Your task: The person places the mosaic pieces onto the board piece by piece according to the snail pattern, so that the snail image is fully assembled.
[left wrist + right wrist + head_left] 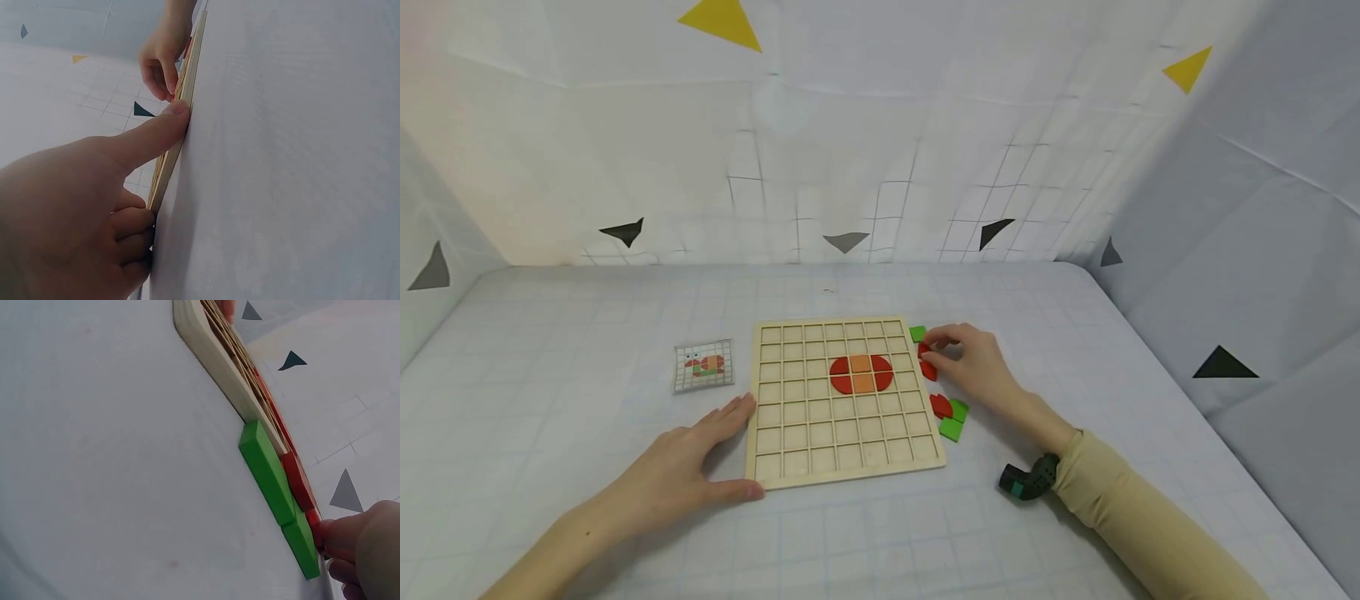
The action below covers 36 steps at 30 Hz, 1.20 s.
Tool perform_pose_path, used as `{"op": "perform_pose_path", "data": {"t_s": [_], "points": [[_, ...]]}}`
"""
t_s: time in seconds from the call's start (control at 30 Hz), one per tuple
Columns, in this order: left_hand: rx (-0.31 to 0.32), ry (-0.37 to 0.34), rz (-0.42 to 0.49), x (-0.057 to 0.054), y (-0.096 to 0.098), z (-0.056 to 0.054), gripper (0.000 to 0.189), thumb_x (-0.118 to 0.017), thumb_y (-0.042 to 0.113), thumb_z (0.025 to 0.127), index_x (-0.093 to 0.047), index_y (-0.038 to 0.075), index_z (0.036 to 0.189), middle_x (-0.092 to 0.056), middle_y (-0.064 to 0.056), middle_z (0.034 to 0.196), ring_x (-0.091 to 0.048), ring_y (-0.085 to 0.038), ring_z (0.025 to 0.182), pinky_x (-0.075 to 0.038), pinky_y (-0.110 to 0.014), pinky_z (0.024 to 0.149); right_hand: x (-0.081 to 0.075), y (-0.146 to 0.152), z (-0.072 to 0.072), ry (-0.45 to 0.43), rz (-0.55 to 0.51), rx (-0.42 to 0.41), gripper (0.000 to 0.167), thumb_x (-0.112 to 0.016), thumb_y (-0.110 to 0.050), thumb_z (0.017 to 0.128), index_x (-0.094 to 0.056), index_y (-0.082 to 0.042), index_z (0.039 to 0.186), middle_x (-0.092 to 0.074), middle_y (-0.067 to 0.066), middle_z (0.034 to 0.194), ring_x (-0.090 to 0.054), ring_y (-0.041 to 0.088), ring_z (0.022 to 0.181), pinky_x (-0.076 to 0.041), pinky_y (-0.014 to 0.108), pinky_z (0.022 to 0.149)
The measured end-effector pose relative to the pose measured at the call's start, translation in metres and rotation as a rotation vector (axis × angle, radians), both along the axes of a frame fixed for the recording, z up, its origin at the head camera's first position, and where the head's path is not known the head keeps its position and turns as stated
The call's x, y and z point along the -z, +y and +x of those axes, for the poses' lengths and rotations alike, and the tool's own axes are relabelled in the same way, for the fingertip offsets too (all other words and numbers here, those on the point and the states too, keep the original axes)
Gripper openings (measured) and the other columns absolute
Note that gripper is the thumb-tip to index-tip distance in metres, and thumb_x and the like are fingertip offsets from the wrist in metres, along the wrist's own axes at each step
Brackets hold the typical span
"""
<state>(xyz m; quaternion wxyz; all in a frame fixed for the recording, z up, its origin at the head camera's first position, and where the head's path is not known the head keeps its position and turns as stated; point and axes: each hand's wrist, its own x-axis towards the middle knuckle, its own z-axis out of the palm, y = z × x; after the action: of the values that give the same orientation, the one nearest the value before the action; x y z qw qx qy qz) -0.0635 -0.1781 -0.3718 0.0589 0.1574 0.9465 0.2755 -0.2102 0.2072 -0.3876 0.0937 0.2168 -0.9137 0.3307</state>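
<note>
The wooden grid board (pixel 820 436) lies flat on the table, with red quarter-round pieces (pixel 840 375) and orange squares (pixel 862 382) forming an oval in its cells. My left hand (pixel 677 467) rests at the board's near left corner, fingertips along the left edge and thumb on the front one. Beyond the right edge my right hand (pixel 973 360) pinches a red piece (pixel 923 351) between thumb and index finger. Another red piece (pixel 929 372) lies just under those fingertips. In the right wrist view, the right fingertips meet red beside the green pieces (pixel 265 469).
A small picture card (pixel 703 367) with a coloured figure on a grid lies left of the board. More red pieces (pixel 941 406) and green squares (pixel 951 429) sit by the right edge, with one green piece (pixel 917 333) farther back. A dark wrist camera (pixel 1028 479) hangs at the right sleeve.
</note>
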Motion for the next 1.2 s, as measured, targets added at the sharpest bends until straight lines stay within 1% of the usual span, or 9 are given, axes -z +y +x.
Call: {"op": "perform_pose_path", "data": {"t_s": [0.13,0.33,0.57,0.77,0.97,1.1,1.2], "points": [[0.009,0.01,0.001,0.0,0.0,-0.001,0.109,-0.07,0.075,0.072,-0.035,0.015,0.156,-0.04,-0.01,0.158,-0.042,-0.041,0.141,-0.039,-0.062,0.108,0.0,0.0,-0.002,0.005,0.005,0.007,0.02,-0.079,-0.015,0.087,-0.073,-0.009,0.106,-0.071,0.004,0.096,-0.066,0.02,0.091,-0.055,0.038,0.08],[0.015,0.019,-0.001,0.0,0.0,-0.001,0.109,-0.071,0.074,0.072,-0.035,0.014,0.156,-0.041,-0.012,0.157,-0.042,-0.041,0.14,-0.039,-0.061,0.108,0.002,0.001,-0.003,0.014,0.011,0.0,0.023,-0.08,-0.016,0.086,-0.073,-0.009,0.108,-0.071,0.004,0.097,-0.065,0.019,0.092,-0.055,0.04,0.083],[0.005,0.013,-0.006,0.0,0.0,-0.001,0.108,-0.071,0.075,0.072,-0.036,0.016,0.156,-0.041,-0.01,0.158,-0.043,-0.042,0.139,-0.04,-0.062,0.107,0.006,0.001,-0.006,0.058,-0.007,-0.025,0.024,-0.08,-0.015,0.086,-0.073,-0.007,0.107,-0.071,0.005,0.097,-0.067,0.019,0.092,-0.056,0.041,0.083],[0.008,0.015,0.0,0.001,0.0,0.0,0.108,-0.07,0.075,0.072,-0.036,0.016,0.156,-0.04,-0.011,0.158,-0.043,-0.042,0.14,-0.04,-0.062,0.107,0.008,0.001,-0.007,0.064,-0.018,-0.042,0.025,-0.08,-0.013,0.086,-0.072,-0.006,0.109,-0.071,0.006,0.098,-0.067,0.019,0.092,-0.057,0.04,0.083],[0.007,0.009,0.0,0.002,0.0,0.0,0.108,-0.07,0.075,0.072,-0.035,0.017,0.157,-0.039,-0.009,0.159,-0.042,-0.041,0.141,-0.039,-0.062,0.107,0.007,0.002,-0.005,0.048,-0.021,-0.018,0.028,-0.08,-0.014,0.086,-0.071,-0.008,0.111,-0.07,0.005,0.1,-0.066,0.019,0.093,-0.056,0.04,0.084],[0.003,0.002,0.0,0.001,0.0,0.0,0.108,-0.07,0.075,0.072,-0.035,0.017,0.157,-0.039,-0.008,0.159,-0.041,-0.039,0.142,-0.039,-0.061,0.108,0.002,0.002,0.0,0.029,-0.045,-0.003,0.029,-0.081,-0.017,0.085,-0.071,-0.009,0.111,-0.07,0.004,0.1,-0.064,0.02,0.094,-0.054,0.041,0.084],[0.003,0.003,-0.002,0.001,0.0,-0.001,0.108,-0.071,0.074,0.073,-0.035,0.016,0.156,-0.039,-0.009,0.159,-0.041,-0.04,0.141,-0.039,-0.061,0.109,-0.002,0.002,0.004,0.023,-0.062,-0.007,0.028,-0.082,-0.018,0.085,-0.072,-0.011,0.11,-0.071,0.003,0.101,-0.063,0.02,0.095,-0.053,0.043,0.085]]}}
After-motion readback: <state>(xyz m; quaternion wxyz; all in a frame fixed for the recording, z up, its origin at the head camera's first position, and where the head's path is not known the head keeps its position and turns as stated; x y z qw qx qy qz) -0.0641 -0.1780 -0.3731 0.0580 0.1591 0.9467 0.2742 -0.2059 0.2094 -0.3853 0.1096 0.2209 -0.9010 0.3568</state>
